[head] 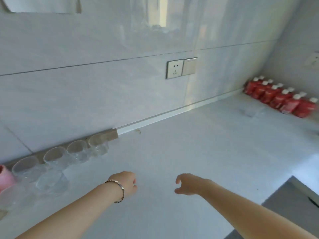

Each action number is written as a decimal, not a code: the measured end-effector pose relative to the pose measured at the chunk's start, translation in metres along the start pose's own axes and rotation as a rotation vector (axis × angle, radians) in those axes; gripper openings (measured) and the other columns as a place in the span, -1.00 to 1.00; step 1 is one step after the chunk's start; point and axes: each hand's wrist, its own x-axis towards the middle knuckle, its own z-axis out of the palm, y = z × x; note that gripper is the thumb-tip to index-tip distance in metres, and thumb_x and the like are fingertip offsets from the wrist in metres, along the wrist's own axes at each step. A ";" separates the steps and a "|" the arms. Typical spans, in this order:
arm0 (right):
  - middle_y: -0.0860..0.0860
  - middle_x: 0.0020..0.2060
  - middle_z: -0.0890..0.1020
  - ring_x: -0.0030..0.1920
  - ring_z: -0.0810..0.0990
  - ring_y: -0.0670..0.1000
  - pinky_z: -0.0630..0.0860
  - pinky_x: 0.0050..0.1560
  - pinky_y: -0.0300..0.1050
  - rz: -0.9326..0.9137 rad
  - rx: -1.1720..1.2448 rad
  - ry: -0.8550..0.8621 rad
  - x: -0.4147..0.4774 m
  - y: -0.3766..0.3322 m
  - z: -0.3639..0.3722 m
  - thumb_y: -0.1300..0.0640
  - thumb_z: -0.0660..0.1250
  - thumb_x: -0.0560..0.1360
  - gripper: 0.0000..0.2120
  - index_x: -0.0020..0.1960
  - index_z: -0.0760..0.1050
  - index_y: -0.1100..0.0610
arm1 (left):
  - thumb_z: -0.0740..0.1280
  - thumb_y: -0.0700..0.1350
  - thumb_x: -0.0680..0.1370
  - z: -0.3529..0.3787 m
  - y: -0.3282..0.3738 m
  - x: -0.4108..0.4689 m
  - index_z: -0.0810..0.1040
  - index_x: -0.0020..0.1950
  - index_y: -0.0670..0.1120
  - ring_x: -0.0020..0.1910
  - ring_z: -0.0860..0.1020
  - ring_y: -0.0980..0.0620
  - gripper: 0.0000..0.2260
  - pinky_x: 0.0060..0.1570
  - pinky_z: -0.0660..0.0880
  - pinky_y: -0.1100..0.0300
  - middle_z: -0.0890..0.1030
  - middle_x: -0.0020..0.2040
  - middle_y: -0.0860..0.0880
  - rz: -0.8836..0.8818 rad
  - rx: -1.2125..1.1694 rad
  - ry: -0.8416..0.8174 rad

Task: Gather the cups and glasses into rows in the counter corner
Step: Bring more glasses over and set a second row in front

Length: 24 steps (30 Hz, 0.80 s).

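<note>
Several clear glasses (76,151) stand in a row along the wall at the left of the white counter (198,152). One more clear glass (51,182) sits in front of that row. A pink cup (4,177) shows at the left edge, partly cut off. My left hand (126,184), with a bracelet on the wrist, hovers over the counter to the right of the glasses, fingers curled under and holding nothing visible. My right hand (189,184) hovers beside it, fingers loosely apart and empty.
A row of red bottles with white caps (279,98) lines the right wall in the far corner. A wall socket and switch (181,68) sit above the counter. A grey sink edge (293,200) lies at the lower right.
</note>
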 end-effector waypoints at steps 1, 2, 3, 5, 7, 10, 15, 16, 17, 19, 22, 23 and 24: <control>0.04 0.38 0.37 0.37 0.37 0.04 0.33 0.33 -0.06 0.041 0.036 0.031 -0.013 0.036 -0.007 -0.01 0.21 0.53 -0.56 0.38 0.31 0.06 | 0.15 -0.03 0.55 -0.006 0.034 0.007 0.44 0.25 -0.03 0.25 0.49 -0.05 -0.71 0.17 0.41 0.19 0.50 0.28 -0.03 0.033 0.009 0.013; 0.05 0.37 0.39 0.35 0.38 0.05 0.34 0.31 -0.08 0.080 0.066 0.062 -0.028 0.073 -0.013 0.00 0.21 0.54 -0.57 0.38 0.32 0.08 | 0.15 -0.02 0.55 -0.011 0.069 0.014 0.44 0.25 -0.03 0.25 0.49 -0.05 -0.71 0.17 0.41 0.19 0.50 0.28 -0.03 0.066 0.015 0.024; 0.05 0.36 0.39 0.34 0.39 0.06 0.35 0.30 -0.09 0.120 0.082 0.089 -0.044 0.110 -0.018 0.00 0.20 0.54 -0.58 0.37 0.33 0.09 | 0.16 -0.02 0.55 -0.015 0.105 0.021 0.44 0.24 -0.03 0.25 0.49 -0.05 -0.71 0.17 0.41 0.19 0.51 0.27 -0.03 0.099 0.017 0.038; 0.06 0.35 0.40 0.33 0.41 0.06 0.36 0.28 -0.10 0.198 0.105 0.125 -0.075 0.183 -0.026 0.02 0.18 0.55 -0.59 0.38 0.32 0.10 | 0.17 -0.02 0.54 -0.023 0.177 0.033 0.45 0.24 -0.03 0.25 0.49 -0.04 -0.71 0.17 0.42 0.18 0.52 0.26 -0.02 0.161 0.015 0.063; 0.06 0.35 0.41 0.33 0.41 0.07 0.37 0.26 -0.11 0.271 0.130 0.151 -0.105 0.251 -0.033 0.04 0.17 0.56 -0.61 0.37 0.33 0.11 | 0.17 -0.02 0.54 -0.028 0.244 0.043 0.46 0.23 -0.03 0.24 0.49 -0.04 -0.72 0.19 0.41 0.16 0.52 0.25 -0.02 0.227 0.019 0.093; 0.11 0.26 0.51 0.25 0.49 0.13 0.44 0.16 -0.11 0.377 0.146 0.213 -0.141 0.334 -0.042 0.09 0.18 0.53 -0.74 0.16 0.46 0.17 | 0.17 -0.02 0.54 -0.035 0.332 0.054 0.46 0.22 -0.03 0.22 0.50 -0.04 -0.72 0.20 0.42 0.14 0.53 0.24 -0.02 0.305 0.018 0.111; 0.07 0.24 0.49 0.21 0.50 0.12 0.42 0.07 -0.12 0.472 0.230 0.285 -0.171 0.430 -0.053 0.05 0.22 0.51 -0.66 0.26 0.42 0.12 | 0.17 -0.02 0.55 -0.041 0.434 0.067 0.44 0.25 -0.02 0.24 0.49 -0.04 -0.71 0.21 0.41 0.14 0.52 0.26 -0.01 0.394 0.068 0.115; 0.06 0.26 0.48 0.23 0.49 0.11 0.42 0.11 -0.13 0.472 0.249 0.293 -0.172 0.443 -0.056 0.04 0.22 0.51 -0.65 0.27 0.41 0.10 | 0.17 -0.02 0.55 -0.043 0.449 0.073 0.44 0.25 -0.01 0.25 0.48 -0.04 -0.71 0.20 0.41 0.14 0.52 0.26 -0.01 0.405 0.086 0.117; 0.05 0.26 0.48 0.23 0.49 0.10 0.41 0.12 -0.15 0.476 0.263 0.300 -0.171 0.456 -0.059 0.04 0.22 0.52 -0.65 0.28 0.40 0.09 | 0.17 -0.02 0.55 -0.045 0.462 0.080 0.44 0.25 -0.01 0.24 0.49 -0.04 -0.71 0.20 0.41 0.14 0.52 0.26 -0.01 0.411 0.097 0.117; 0.05 0.26 0.50 0.23 0.50 0.08 0.40 0.09 -0.18 0.476 0.276 0.311 -0.166 0.479 -0.065 0.05 0.21 0.53 -0.65 0.29 0.40 0.10 | 0.17 -0.02 0.54 -0.050 0.487 0.099 0.44 0.25 -0.01 0.24 0.48 -0.03 -0.71 0.19 0.41 0.14 0.51 0.26 0.00 0.413 0.104 0.115; 0.05 0.22 0.54 0.21 0.53 0.07 0.44 0.10 -0.16 0.472 0.297 0.310 -0.151 0.508 -0.077 0.06 0.20 0.53 -0.65 0.29 0.41 0.11 | 0.19 -0.06 0.53 -0.055 0.515 0.139 0.47 0.22 -0.03 0.25 0.47 -0.05 -0.72 0.23 0.42 0.12 0.49 0.27 -0.04 0.400 0.089 0.092; 0.04 0.22 0.55 0.20 0.53 0.07 0.44 0.10 -0.16 0.469 0.307 0.309 -0.144 0.518 -0.082 0.06 0.20 0.53 -0.65 0.29 0.41 0.10 | 0.19 -0.07 0.53 -0.057 0.524 0.155 0.48 0.21 -0.04 0.25 0.47 -0.06 -0.73 0.24 0.43 0.12 0.49 0.27 -0.05 0.395 0.078 0.087; 0.03 0.22 0.55 0.21 0.52 0.07 0.44 0.09 -0.15 0.469 0.317 0.308 -0.135 0.528 -0.086 0.06 0.20 0.53 -0.66 0.29 0.41 0.09 | 0.20 -0.07 0.53 -0.060 0.532 0.173 0.49 0.21 -0.04 0.26 0.47 -0.06 -0.73 0.26 0.43 0.12 0.49 0.28 -0.06 0.388 0.069 0.086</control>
